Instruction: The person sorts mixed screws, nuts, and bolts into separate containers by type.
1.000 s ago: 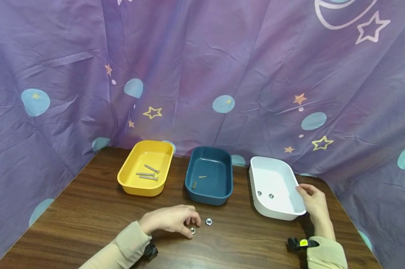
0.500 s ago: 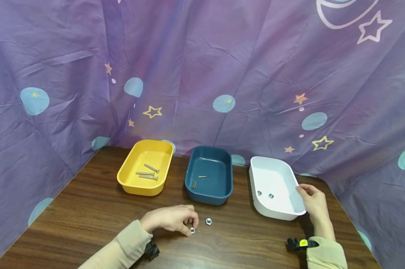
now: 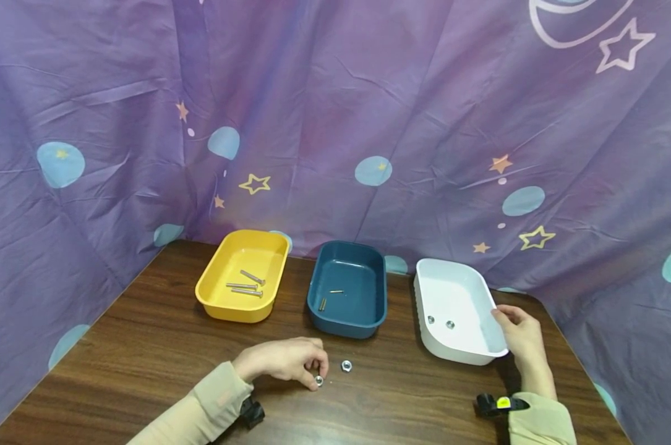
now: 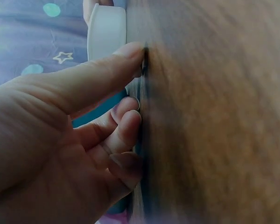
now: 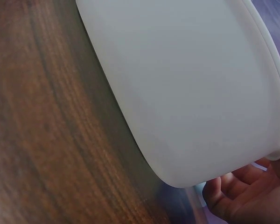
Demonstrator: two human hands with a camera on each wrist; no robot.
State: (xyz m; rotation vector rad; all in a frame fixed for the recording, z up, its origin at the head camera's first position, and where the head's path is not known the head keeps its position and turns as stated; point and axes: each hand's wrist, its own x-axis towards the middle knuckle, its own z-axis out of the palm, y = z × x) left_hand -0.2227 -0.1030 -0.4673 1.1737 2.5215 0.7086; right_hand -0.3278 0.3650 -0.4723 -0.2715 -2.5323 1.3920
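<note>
My left hand [image 3: 285,361] is low over the table, its thumb and index fingertips closed about a small metal hex nut [image 3: 319,381]. In the left wrist view the thumb [image 4: 102,74] reaches down to the wood, hiding most of the nut, and the other fingers are curled. Another hex nut [image 3: 346,366] lies flat just right of that hand. At the right, my right hand [image 3: 521,337] holds the side rim of a white tray [image 3: 462,356], thumb at the edge and fingers outside. Two nuts [image 3: 450,324] lie in this tray.
A yellow tray [image 3: 232,313] with several long bolts [image 3: 247,292] stands back left. Beside it is a dark blue tray [image 3: 346,329] with a few small brass-coloured screws [image 3: 322,304]. A purple patterned curtain [image 3: 313,123] hangs behind the wooden table [image 3: 402,402].
My left thumb and fingers have drawn in slightly around the nut at their tips. The right hand and the white tray have kept their place.
</note>
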